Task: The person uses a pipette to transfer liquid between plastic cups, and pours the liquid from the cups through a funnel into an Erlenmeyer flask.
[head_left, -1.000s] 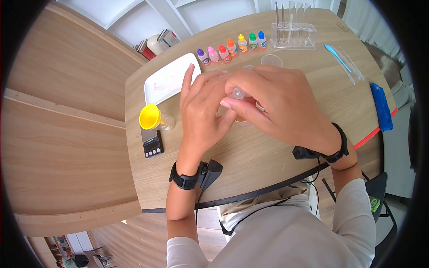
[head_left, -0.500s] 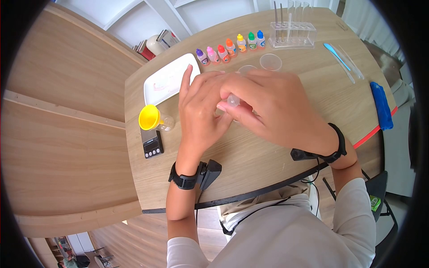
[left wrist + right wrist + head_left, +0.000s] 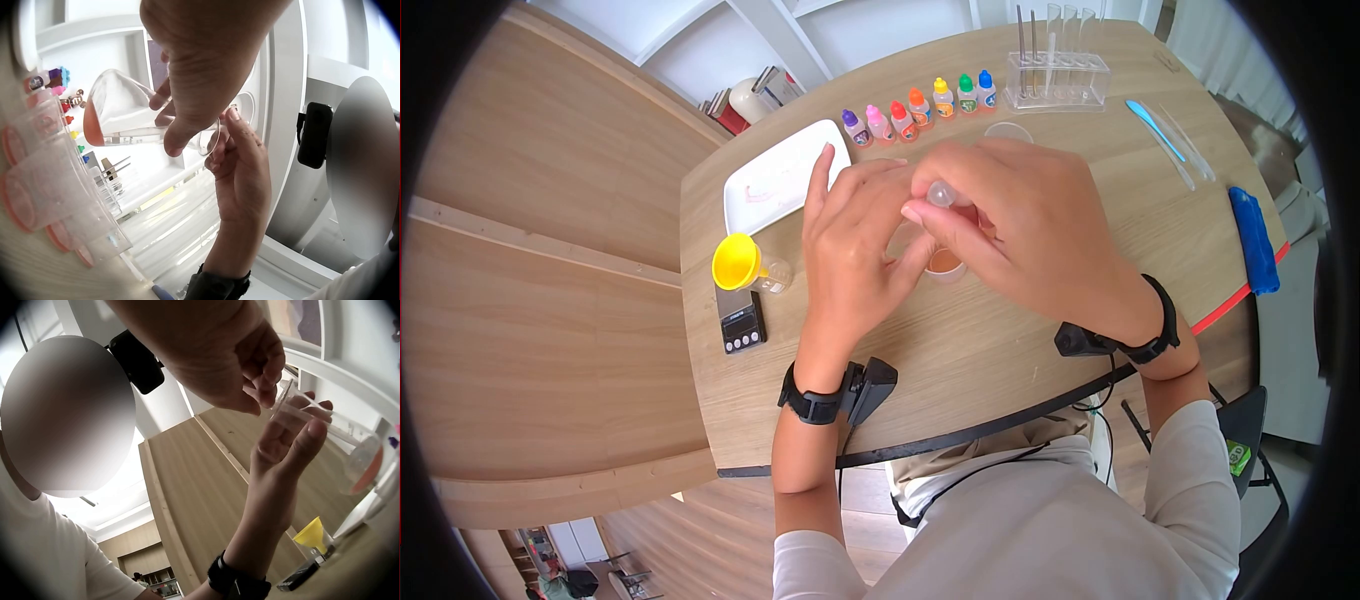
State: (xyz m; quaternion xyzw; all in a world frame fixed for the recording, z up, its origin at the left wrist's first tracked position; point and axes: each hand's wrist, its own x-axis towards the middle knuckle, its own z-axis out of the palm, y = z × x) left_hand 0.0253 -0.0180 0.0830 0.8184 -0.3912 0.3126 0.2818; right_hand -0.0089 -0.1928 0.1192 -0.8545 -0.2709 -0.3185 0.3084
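My left hand (image 3: 855,235) grips a clear conical flask (image 3: 115,94) round its neck, with the index finger pointing away from it. Reddish-orange liquid (image 3: 369,474) lies in the flask's wide end. In the head view this hand mostly hides the flask. My right hand (image 3: 1030,220) pinches the bulb of a clear plastic dropper (image 3: 941,193) between thumb and forefinger. The dropper's marked stem (image 3: 134,135) runs down inside the flask. Under the hands, a clear cup (image 3: 946,278) with orange liquid shows partly.
Several clear cups (image 3: 47,181) with reddish liquid stand close below the flask. Behind are small colour bottles (image 3: 902,118), a white tray (image 3: 785,165) and a test tube rack (image 3: 1055,85). At left sit a yellow funnel (image 3: 736,262) and a small scale (image 3: 742,325); at right, a blue cloth (image 3: 1253,240).
My right hand and the dropper bulb dipped toward the left hand, then rose back up and right. My left hand has hardly moved.
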